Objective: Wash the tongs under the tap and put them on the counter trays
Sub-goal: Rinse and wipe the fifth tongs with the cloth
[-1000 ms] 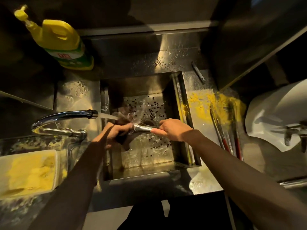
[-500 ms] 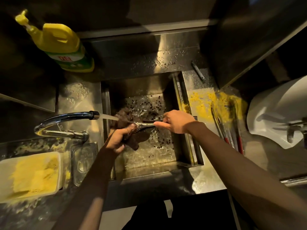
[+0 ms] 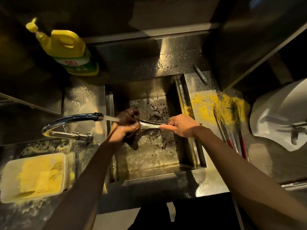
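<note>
Head view looks straight down on a wet stainless steel counter (image 3: 166, 63) with a square sink (image 3: 186, 123) sunk in its middle; dark specks lie scattered over the sink floor. At the left, a white rectangular tub (image 3: 64, 171) holds a yellow sponge or foam, with yellow suds spattered around it. A yellow dish soap bottle (image 3: 69, 50) with a pump stands at the back left. Right of the sink, a clear tray (image 3: 221, 103) smeared with yellow suds holds several red-handled tongs (image 3: 232, 135). The chrome tap (image 3: 71, 120) pours a stream over the sink. Under it, the left hand (image 3: 123, 131) is clenched around a dark scouring cloth (image 3: 127, 117), pressed on the metal tongs (image 3: 149, 127). The right hand (image 3: 181, 125) grips the tongs' other end, fingers closed.
</note>
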`<state>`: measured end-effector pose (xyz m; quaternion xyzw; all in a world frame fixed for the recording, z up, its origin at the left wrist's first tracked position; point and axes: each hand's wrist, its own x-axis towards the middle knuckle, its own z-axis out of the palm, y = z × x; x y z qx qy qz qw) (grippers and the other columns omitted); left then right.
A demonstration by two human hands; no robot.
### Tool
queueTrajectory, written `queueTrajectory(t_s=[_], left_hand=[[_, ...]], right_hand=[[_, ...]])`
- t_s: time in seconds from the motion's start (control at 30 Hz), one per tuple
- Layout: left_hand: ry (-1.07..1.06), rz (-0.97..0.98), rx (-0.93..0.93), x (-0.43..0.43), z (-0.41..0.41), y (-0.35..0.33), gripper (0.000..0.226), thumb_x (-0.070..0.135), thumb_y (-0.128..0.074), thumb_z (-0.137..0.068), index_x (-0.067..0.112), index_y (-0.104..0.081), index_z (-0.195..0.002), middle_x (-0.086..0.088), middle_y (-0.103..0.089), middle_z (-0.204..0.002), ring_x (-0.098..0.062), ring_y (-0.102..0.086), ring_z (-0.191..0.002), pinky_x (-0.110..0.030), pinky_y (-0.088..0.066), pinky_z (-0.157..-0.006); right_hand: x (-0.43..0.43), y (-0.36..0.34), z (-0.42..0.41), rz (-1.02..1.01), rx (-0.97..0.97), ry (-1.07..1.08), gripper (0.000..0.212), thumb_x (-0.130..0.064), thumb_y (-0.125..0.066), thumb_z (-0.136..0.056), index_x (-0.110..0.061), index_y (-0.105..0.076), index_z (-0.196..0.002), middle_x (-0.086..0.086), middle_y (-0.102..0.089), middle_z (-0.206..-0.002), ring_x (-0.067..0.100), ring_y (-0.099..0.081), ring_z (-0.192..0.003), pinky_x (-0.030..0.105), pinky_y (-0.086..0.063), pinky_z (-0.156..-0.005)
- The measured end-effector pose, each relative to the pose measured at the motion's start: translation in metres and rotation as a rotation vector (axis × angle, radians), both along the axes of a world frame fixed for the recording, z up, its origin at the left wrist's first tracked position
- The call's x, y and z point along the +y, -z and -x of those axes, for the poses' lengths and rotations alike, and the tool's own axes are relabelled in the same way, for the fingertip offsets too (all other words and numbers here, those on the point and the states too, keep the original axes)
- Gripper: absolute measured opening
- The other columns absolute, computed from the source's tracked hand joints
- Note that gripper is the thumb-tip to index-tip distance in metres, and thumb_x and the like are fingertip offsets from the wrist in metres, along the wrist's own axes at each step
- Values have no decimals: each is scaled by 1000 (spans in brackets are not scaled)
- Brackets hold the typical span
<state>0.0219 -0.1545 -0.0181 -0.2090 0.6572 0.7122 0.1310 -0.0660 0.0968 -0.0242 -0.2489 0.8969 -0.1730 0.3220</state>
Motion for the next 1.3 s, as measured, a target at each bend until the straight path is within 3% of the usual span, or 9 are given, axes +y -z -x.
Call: queueTrajectory(t_s=[0.13,0.27,0.53,0.63,0.83,1.0,1.1,1.17,1.3], left_hand=[[-498,-407,-270,21,-11,5,15,18,-62,-93,8,-70,-102,-6,-74,-91,-22,-69,-84,-31,-60,-65],[-623,-733,-307,20,-15,12,23,28,-68,-84,9,-77,-93,-15,-72,-109,-17,-71,-66,-22,-54,-46],[-635,-650,-268,28,-4,7,43,22,-40,-101,7,-76,-84,-9,-76,-83,-21,-66,-89,-37,-47,-91],[-504,-502,-289,31,-1,4,49,14,-36,-103,7,-76,-74,-9,-75,-71,-18,-72,-66,-35,-56,-67],[-581,9,-241,26,7,7,2,-1,-65,-88,-1,-64,-90,-9,-65,-61,-28,-58,-59,-24,-47,-39],[-567,-156,-300,28,14,0,11,11,-57,-95,5,-67,-96,-15,-73,-83,-20,-69,-64,-28,-54,-43],[-516,-318,-285,29,14,4,18,19,-54,-98,10,-69,-99,-7,-76,-87,-21,-71,-84,-32,-59,-60],[-471,-192,-266,30,17,-2,6,10,-62,-91,7,-65,-86,-4,-71,-72,-18,-66,-72,-25,-57,-58],[-397,56,-161,33,20,-7,31,-13,-59,-85,10,-52,-67,8,-58,-42,-1,-58,-44,-8,-40,-36]], right_hand=[[5,2,-11,49,-103,102,77,-86,-33,-76,-16,-64,-69,7,-64,-79,22,-58,-70,38,-48,-68],[18,8,-25,178,-104,290,72,-70,-38,-94,-6,-66,-78,13,-64,-76,28,-62,-71,45,-52,-75],[-36,-4,-54,15,37,183,62,-66,-28,-99,-19,-59,-73,2,-64,-74,22,-61,-70,35,-44,-66],[-46,2,-64,4,98,200,62,-66,-26,-99,-21,-62,-78,1,-64,-82,21,-59,-76,34,-46,-71],[-37,-1,-63,37,254,96,65,-60,-28,-101,-13,-68,-82,-2,-55,-77,20,-57,-71,32,-39,-65],[-40,-6,-52,54,30,214,62,-63,-32,-100,-16,-62,-75,2,-63,-75,18,-58,-69,33,-43,-65],[-41,-1,-57,58,28,229,64,-64,-30,-100,-15,-63,-75,4,-65,-74,21,-61,-70,37,-49,-69],[-29,4,-53,60,40,224,65,-65,-31,-99,-15,-63,-73,3,-65,-72,19,-61,-68,39,-51,-69],[-12,4,-40,63,15,201,63,-66,-34,-98,-19,-53,-61,0,-56,-62,16,-52,-58,37,-40,-60]])
